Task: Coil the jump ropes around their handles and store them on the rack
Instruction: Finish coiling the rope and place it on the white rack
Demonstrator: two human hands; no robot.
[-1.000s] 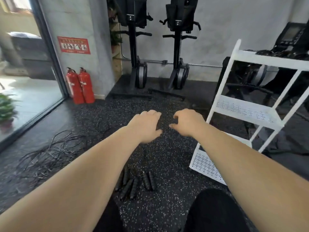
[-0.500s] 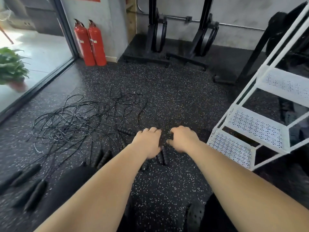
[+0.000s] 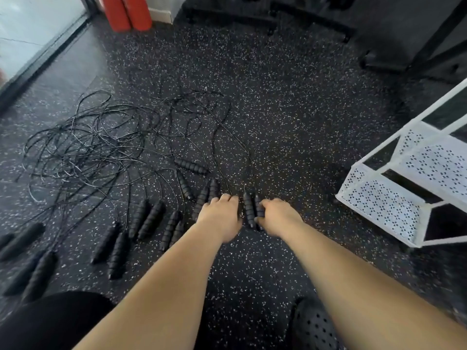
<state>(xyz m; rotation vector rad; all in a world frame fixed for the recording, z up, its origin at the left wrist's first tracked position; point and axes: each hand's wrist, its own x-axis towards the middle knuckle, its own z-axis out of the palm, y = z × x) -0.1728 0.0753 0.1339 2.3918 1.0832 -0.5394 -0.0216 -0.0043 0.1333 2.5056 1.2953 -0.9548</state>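
GYM FLOOR [image 3: 290, 109], MID-TIDY: Watching through the head camera, I have both hands down at the right-most pair of handles [image 3: 249, 210], which lies on the floor between them. My right hand [image 3: 280, 217] curls thumb and forefinger round that pair from the right. My left hand [image 3: 219, 215] sits just beside it with its fingers bent under, and I cannot tell whether it grips anything or only rests there. The pair's thin cord [image 3: 213, 150] runs up and away from the handles toward the tangle [image 3: 83, 147] of other ropes on the left, where more pairs [image 3: 149, 219] lie in a row. The white rack [image 3: 384, 205] stands well apart on the right.

The trouble I expect is in the cord. If it crosses the others inside that tangle, a quick lift would drag the heap along, tighten a knot or pull the neighbouring pairs out of line. The cord also looks springy, so loose turns could slide off the handles on the way to the rack
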